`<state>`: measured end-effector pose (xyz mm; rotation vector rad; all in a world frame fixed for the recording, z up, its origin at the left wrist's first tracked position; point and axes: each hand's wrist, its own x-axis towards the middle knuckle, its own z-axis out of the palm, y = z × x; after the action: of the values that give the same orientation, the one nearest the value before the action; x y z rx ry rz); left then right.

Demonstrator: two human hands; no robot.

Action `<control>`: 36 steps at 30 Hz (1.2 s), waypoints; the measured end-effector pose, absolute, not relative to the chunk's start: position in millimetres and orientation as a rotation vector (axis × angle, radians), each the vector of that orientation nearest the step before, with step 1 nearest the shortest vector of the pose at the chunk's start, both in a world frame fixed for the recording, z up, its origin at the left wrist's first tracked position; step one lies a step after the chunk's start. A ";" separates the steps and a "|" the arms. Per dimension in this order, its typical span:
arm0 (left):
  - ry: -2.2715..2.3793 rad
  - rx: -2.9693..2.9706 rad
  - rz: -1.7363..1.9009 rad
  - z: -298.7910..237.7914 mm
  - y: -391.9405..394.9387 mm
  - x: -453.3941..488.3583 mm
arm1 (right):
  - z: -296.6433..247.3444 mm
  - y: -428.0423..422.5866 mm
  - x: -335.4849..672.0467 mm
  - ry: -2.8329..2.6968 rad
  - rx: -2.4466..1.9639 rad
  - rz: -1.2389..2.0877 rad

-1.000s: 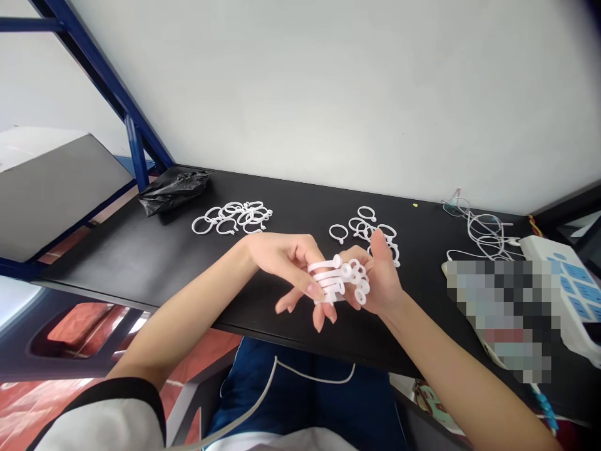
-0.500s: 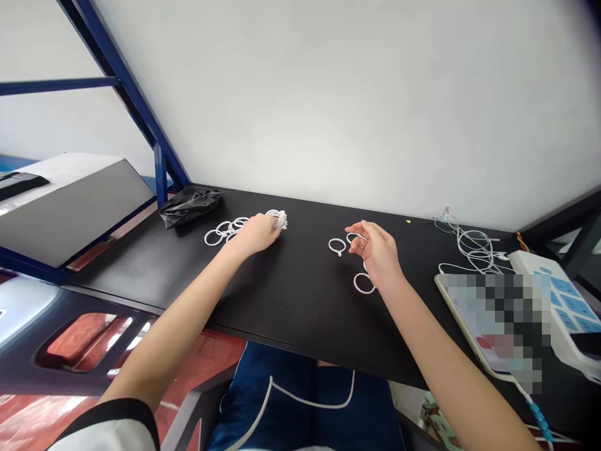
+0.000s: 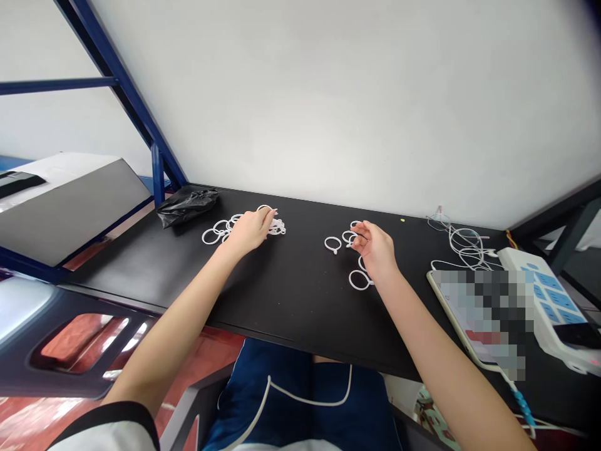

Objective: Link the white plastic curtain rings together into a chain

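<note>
My left hand is over a cluster of white plastic curtain rings with small eyelets, left of the table's middle. Its thumb and fingers pinch one white ring, which shows just above the fingertips; more rings lie bunched beside the hand. My right hand is to the right with curled fingers. At its fingertips is a partly hidden ring, apparently pinched. Close by lie separate rings, one to the left and one nearer the wrist.
A crumpled black plastic bag lies at the table's back left. On the right are a phone, tangled white cables and a white power strip. A wall stands behind the black table; a blue metal frame rises left.
My left hand has lifted a ring slightly from the bunch, exposing the rings beside it. The fingers of my right hand have drawn closer together, and another ring shows at their tips.
</note>
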<state>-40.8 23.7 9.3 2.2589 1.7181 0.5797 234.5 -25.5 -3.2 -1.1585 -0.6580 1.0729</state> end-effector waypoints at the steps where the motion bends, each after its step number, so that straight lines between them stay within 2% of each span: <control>1: 1.722 2.290 0.603 8.0 22.4 -40.1 | -4.1 -25.5 233.6 -0.659 -1.161 1.076; 9: 1.786 2.375 0.629 13.3 19.2 -38.6 | -2.7 -20.5 244.5 -0.585 -1.135 1.000; 13: 1.811 2.403 0.636 31.6 20.3 -26.0 | -4.6 -14.4 257.3 -0.657 -1.180 0.835; 16: 1.703 2.479 0.628 34.2 19.3 -4.7 | -9.0 -12.5 266.6 -0.867 -1.303 0.593; 21: 1.175 2.765 0.584 2.1 11.4 38.8 | -21.2 -12.1 278.3 -1.515 -1.626 0.190; 23: 0.858 2.898 0.506 -13.0 8.0 51.1 | -26.0 -11.1 280.0 -1.643 -1.681 0.191; 25: 0.744 2.931 0.437 -23.0 6.3 57.5 | -29.8 -9.8 279.8 -1.678 -1.697 0.240; 30: 0.814 2.841 0.454 -26.9 8.3 50.4 | -33.2 -10.4 271.7 -1.718 -1.658 0.365; 36: 0.930 2.420 0.772 -26.0 9.9 37.7 | -29.6 -17.2 257.2 -1.791 -1.519 0.501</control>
<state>37.7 9.9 -26.0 2.4200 0.9296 0.7717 257.2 -17.2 -29.6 -1.5188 -1.7911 0.5007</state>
